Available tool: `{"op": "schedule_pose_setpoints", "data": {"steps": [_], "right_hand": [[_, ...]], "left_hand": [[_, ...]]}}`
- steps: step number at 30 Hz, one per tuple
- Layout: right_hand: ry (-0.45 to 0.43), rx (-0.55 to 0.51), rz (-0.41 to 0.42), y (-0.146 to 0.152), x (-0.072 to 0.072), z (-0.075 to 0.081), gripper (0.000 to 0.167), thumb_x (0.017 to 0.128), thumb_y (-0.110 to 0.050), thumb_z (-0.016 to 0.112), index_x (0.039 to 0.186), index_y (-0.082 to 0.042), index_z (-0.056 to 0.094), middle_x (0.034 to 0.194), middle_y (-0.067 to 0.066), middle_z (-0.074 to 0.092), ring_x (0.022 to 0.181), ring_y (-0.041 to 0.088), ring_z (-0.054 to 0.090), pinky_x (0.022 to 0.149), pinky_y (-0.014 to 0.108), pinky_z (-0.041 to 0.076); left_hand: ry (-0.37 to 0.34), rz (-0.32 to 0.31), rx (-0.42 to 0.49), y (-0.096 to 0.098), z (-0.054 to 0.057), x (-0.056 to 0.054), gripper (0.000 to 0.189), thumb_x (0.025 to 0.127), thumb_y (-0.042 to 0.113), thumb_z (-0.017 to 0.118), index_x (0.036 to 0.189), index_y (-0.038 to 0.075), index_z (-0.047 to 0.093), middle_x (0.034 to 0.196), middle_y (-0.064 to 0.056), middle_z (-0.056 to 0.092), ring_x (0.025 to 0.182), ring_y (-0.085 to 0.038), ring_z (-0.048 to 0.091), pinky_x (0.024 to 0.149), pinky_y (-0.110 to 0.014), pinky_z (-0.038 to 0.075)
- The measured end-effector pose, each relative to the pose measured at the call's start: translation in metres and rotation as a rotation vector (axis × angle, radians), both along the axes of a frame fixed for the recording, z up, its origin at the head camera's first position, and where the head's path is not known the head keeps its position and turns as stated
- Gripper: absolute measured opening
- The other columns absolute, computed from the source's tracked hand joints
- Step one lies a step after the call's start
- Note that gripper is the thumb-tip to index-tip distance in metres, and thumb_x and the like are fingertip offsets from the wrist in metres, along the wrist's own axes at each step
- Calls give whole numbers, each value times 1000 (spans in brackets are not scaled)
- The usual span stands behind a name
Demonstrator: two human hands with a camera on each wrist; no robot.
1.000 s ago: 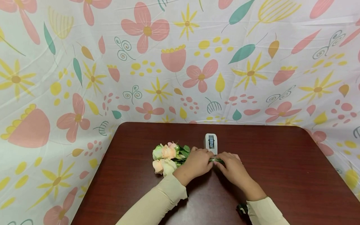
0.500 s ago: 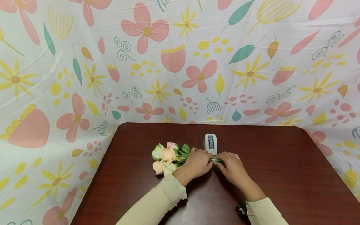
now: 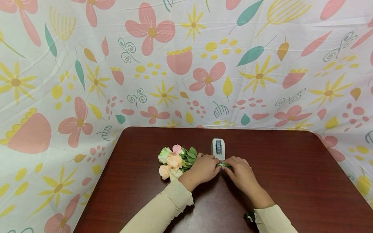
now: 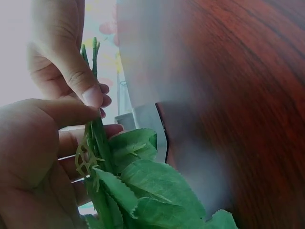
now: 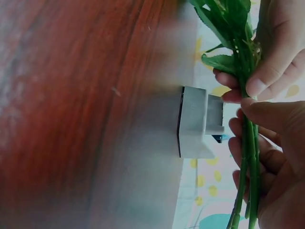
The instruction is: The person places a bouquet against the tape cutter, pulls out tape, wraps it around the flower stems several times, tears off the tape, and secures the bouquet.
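Head view: left hand (image 3: 203, 169) and right hand (image 3: 240, 170) pinch the green stems (image 5: 252, 167) beside the tape dispenser (image 3: 218, 150); looks like bundling, next calling for a steady hold!

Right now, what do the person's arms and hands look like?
The left hand and right hand are ungloved. The left sleeve and right sleeve, plain cream, stop short of them. A small black object, too unclear to name, shows by the right sleeve's end.
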State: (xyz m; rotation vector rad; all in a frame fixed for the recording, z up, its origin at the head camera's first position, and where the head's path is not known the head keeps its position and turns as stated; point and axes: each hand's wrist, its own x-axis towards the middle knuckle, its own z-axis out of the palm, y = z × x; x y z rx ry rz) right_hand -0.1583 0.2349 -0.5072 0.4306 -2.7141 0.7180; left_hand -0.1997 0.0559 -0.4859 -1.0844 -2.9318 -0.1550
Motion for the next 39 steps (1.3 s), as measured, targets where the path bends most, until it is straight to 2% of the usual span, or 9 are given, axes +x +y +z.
{"op": "schedule_pose_setpoints", "data": {"steps": [8,15,19,29,39], "right_hand": [[5,-6,-21,-1,2,2,14,85,-13,80,98,-14,75,96,1,71,90,22,65,94,52,47],[2,16,-59,-4,3,3,14,86,-16,80,98,-14,75,96,1,70,91,23,66,83,47,51],[-13,32,-64,-5,3,2,16,87,-17,79,102,-13,74,98,2,70,93,23,66,82,47,52],[-78,57,-43,-5,1,4,21,99,-27,66,108,-11,74,105,4,71,101,26,67,85,49,55],[-179,112,3,-4,-4,12,22,104,-26,57,100,-12,74,98,3,71,93,22,68,81,46,55]], "left_hand": [[19,4,-18,2,1,2,25,104,39,54,120,29,71,111,9,70,99,-11,66,93,-40,44],[85,1,2,2,-3,1,23,103,39,58,119,31,72,108,10,70,98,-11,66,98,-41,44],[106,-1,8,1,-1,1,21,102,38,60,116,31,74,105,10,71,96,-11,66,98,-41,44],[154,-11,3,-1,-1,0,20,100,40,63,115,35,75,104,13,71,94,-10,65,95,-39,44],[184,-10,-11,1,-5,-3,19,98,38,66,114,35,75,103,12,70,93,-11,63,91,-38,45]]}}
